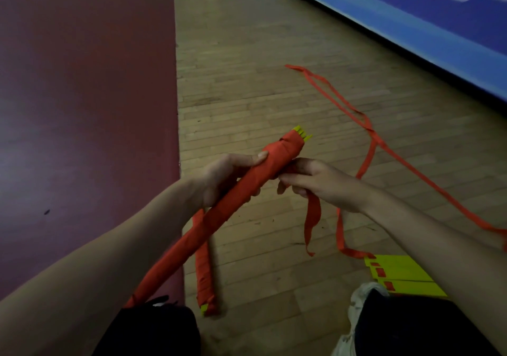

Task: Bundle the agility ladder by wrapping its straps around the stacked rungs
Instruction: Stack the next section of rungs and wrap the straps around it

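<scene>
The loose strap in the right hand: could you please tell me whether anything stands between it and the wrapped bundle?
Nothing visible does. The right hand pinches the strap right beside the bundle, which the left hand grips; the strap's tail trails over bare wooden floor.

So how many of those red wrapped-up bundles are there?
2. The held bundle sits in the left hand, with the right hand gripping a strap beside it; the floor bundle lies on the wooden floor below it. Others may be hidden behind the arms.
</scene>
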Motion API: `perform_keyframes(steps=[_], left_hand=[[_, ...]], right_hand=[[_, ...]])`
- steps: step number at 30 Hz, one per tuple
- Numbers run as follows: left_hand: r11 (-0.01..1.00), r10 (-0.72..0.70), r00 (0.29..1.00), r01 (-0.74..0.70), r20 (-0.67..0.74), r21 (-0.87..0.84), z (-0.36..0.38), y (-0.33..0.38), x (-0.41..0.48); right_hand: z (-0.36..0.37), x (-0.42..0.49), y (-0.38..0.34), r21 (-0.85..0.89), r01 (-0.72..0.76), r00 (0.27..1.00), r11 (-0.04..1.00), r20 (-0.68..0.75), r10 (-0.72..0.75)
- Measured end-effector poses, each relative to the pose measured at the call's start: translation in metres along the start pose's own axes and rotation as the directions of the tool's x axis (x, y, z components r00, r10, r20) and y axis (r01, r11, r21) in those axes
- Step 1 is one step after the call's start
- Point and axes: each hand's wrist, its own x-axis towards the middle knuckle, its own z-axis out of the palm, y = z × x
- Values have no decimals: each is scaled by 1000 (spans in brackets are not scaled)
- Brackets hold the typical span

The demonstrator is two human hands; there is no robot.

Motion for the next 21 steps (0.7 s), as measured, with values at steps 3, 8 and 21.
perform_keyframes(steps=[3, 8, 21], left_hand=[[1000, 9, 1000, -9, 16, 2, 4, -1, -1], [1000, -7, 1000, 7, 2, 0, 10, 2, -4], [951, 256, 943, -207, -210, 229, 21, 10, -9]], right_hand=[[2, 2, 4, -35, -21, 999, 999, -48, 19], [-3, 1, 1, -5, -118, 992, 993, -45, 117], [2, -4, -9, 280, -96, 992, 955, -51, 115]])
